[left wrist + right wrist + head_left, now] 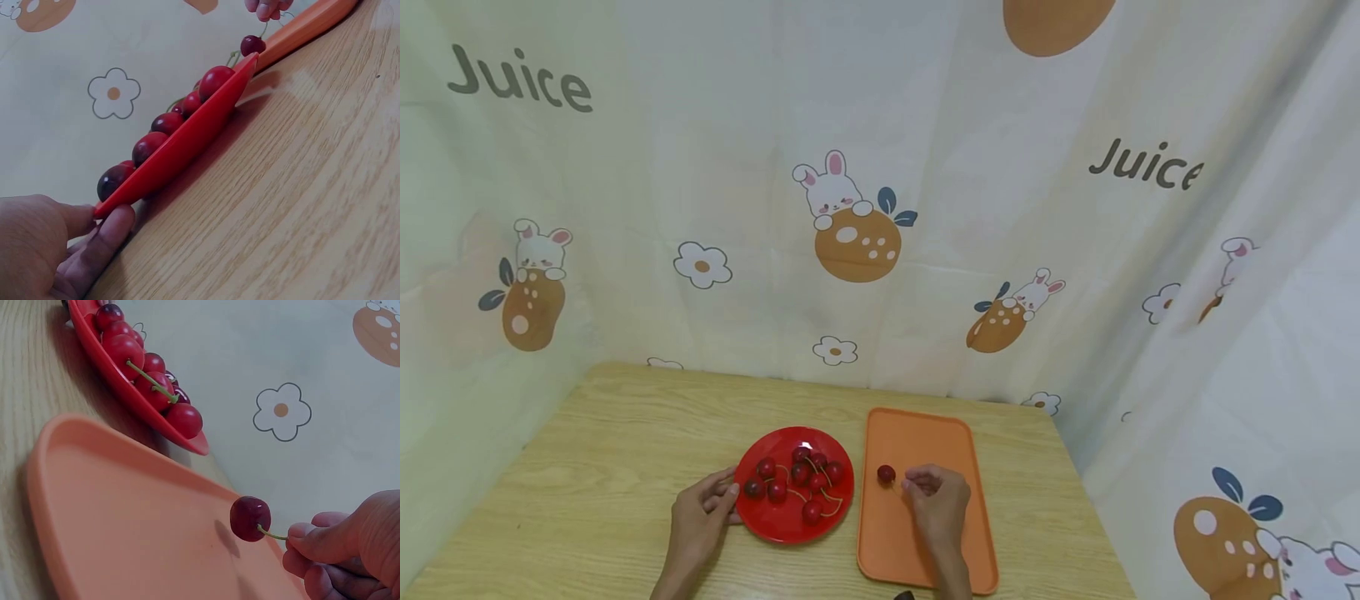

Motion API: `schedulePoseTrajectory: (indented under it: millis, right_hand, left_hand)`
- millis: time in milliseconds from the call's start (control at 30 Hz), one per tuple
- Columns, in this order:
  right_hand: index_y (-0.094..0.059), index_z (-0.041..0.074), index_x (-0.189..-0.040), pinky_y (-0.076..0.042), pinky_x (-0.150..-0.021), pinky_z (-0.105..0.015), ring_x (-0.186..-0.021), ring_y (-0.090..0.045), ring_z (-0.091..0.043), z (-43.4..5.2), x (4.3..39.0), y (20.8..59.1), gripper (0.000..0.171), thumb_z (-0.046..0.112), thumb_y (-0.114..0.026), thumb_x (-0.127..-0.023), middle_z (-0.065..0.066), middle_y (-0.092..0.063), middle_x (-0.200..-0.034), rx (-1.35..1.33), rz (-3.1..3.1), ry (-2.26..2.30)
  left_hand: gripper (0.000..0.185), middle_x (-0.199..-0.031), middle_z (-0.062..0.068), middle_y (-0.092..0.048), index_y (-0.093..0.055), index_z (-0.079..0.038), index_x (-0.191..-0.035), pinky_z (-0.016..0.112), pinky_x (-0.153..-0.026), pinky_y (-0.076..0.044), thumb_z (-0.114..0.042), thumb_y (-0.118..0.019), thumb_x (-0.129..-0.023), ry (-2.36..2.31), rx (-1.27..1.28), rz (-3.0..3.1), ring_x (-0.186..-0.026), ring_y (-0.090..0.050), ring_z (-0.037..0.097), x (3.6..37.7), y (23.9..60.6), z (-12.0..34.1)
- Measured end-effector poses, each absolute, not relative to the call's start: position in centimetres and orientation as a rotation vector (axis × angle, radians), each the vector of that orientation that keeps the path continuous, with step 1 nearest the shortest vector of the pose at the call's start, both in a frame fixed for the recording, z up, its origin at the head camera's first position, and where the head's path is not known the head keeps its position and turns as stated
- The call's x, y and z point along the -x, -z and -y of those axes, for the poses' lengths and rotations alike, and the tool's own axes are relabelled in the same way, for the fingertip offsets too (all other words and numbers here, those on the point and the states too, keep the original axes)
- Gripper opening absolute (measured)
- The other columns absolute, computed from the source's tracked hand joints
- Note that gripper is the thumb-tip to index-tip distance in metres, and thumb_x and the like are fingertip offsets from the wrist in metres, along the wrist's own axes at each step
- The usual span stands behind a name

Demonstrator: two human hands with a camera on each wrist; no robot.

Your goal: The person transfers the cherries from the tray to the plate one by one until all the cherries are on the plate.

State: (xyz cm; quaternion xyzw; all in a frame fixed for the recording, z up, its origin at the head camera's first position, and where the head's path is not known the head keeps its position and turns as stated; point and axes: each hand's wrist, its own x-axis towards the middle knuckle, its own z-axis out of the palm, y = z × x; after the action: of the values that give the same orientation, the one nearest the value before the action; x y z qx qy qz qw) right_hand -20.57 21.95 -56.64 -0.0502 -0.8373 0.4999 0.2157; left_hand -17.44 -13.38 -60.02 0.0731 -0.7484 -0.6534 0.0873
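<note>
My left hand [698,515] pinches the left rim of a red plate [775,532], thumb above and fingers below in the left wrist view. Several dark red cherries [777,490], some with green stems, lie on that plate. Over the orange tray [887,550], my right hand [942,506] pinches the stem of a single cherry [250,518] between thumb and fingertips. This cherry hangs just above the tray floor, its shadow showing beneath it in the right wrist view.
Plate and tray stand side by side on a wooden table [625,433]. A pale curtain [737,167] with rabbit, fruit and flower prints closes off the back and both sides. A small dark object [904,595] shows at the bottom edge of the head view.
</note>
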Motion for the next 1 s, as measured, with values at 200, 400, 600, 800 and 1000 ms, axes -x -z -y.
schedulePoseTrajectory:
  millis: [200,400,600,800,1000]
  right_hand:
    - [-0.083,0.002,-0.083,-0.064,-0.062,-0.015,-0.066,-0.074,-0.009,-21.7,20.9,56.2,0.014,-0.01,-0.09,-0.082,-0.007,-0.081,-0.079,0.097,2.329,-1.396]
    - [-0.083,0.002,-0.082,-0.064,-0.061,-0.015,-0.066,-0.075,-0.009,-21.3,21.1,55.9,0.014,-0.009,-0.091,-0.082,-0.006,-0.081,-0.078,0.065,2.317,-1.397]
    - [-0.084,0.003,-0.083,-0.063,-0.061,-0.016,-0.066,-0.074,-0.009,-20.8,21.3,55.5,0.014,-0.008,-0.092,-0.081,-0.006,-0.081,-0.078,0.041,2.307,-1.365]
    - [-0.084,0.002,-0.084,-0.064,-0.062,-0.016,-0.067,-0.076,-0.013,-20.2,21.6,55.1,0.013,-0.009,-0.091,-0.082,-0.007,-0.081,-0.078,0.012,2.292,-1.367]
    - [-0.084,0.001,-0.084,-0.064,-0.062,-0.015,-0.069,-0.077,-0.016,-19.7,21.8,54.7,0.013,-0.01,-0.09,-0.082,-0.008,-0.082,-0.08,-0.023,2.293,-1.367]
  left_hand:
    - [0.037,-0.114,0.032,-0.076,-0.065,0.011,-0.141,0.03,-0.065,-0.073,0.009,-0.065,-0.104,1.949,-0.205,2.219,-0.071,-0.077,0.007,17.4,60.1,13.4]
    - [0.037,-0.114,0.032,-0.076,-0.065,0.011,-0.141,0.03,-0.065,-0.073,0.009,-0.065,-0.104,1.948,-0.201,2.219,-0.071,-0.077,0.008,17.4,60.1,13.4]
    - [0.037,-0.111,0.03,-0.076,-0.065,0.011,-0.141,0.031,-0.064,-0.073,0.009,-0.065,-0.104,1.944,-0.195,2.218,-0.069,-0.077,0.009,17.6,60.2,13.6]
    - [0.038,-0.112,0.031,-0.076,-0.065,0.012,-0.141,0.031,-0.065,-0.073,0.009,-0.065,-0.104,1.946,-0.201,2.217,-0.069,-0.076,0.009,17.6,60.2,13.6]
    - [0.038,-0.113,0.031,-0.076,-0.065,0.011,-0.142,0.03,-0.065,-0.073,0.008,-0.066,-0.104,1.945,-0.214,2.225,-0.068,-0.076,0.009,17.6,60.2,13.5]
